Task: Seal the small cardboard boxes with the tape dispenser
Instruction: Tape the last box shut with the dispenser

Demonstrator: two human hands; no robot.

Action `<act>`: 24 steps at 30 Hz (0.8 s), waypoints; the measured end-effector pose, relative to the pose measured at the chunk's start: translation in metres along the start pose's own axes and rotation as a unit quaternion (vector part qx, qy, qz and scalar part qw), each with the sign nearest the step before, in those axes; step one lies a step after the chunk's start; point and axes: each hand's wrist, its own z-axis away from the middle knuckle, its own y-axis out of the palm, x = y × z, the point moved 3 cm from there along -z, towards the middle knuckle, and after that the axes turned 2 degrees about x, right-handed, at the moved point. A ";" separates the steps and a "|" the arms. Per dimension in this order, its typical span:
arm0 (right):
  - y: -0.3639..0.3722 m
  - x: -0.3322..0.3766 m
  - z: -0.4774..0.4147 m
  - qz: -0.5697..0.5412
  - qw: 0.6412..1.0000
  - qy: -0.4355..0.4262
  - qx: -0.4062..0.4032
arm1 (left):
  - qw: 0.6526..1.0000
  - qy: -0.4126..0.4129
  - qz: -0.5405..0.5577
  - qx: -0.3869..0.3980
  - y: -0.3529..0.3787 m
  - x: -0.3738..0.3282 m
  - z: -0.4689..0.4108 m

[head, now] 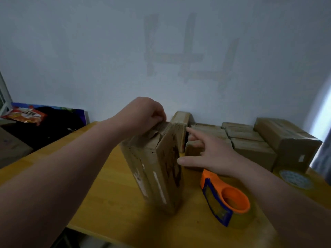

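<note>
On the yellow desk a cardboard box stands upright. The left hand pinches its top flap with curled fingers. The right hand is just beside its right face, fingers spread, holding nothing. The orange tape dispenser lies under that wrist.

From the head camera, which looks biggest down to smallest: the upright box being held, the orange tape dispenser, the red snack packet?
1. upright box
2. orange tape dispenser
3. red snack packet, though it lies farther from the camera, so its real size is unsure.
</note>
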 end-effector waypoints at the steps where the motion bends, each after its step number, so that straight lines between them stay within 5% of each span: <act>1: 0.004 0.006 -0.003 -0.019 1.000 -0.001 0.013 | 1.000 0.000 -0.002 -0.003 0.002 -0.003 -0.002; 6: 0.024 0.012 -0.007 -0.123 0.992 -0.023 -0.002 | 0.992 -0.040 -0.041 -0.116 0.008 -0.009 0.004; 13: 0.022 -0.003 0.000 -0.175 0.983 -0.027 -0.041 | 0.991 0.044 0.122 -0.040 0.023 -0.004 0.032; 16: 0.019 -0.006 0.010 -0.078 0.995 -0.029 -0.056 | 0.987 0.089 0.129 -0.033 0.038 0.002 0.041; 18: 0.011 -0.012 0.017 0.026 0.986 -0.008 -0.165 | 0.986 0.094 0.131 -0.036 0.047 0.006 0.043; 21: -0.003 -0.013 0.030 0.147 0.924 -0.111 -0.336 | 0.980 0.098 0.162 -0.067 0.052 0.006 0.046; 24: 0.000 -0.016 0.035 0.212 0.881 -0.221 -0.362 | 0.969 0.108 0.200 -0.094 0.056 0.007 0.048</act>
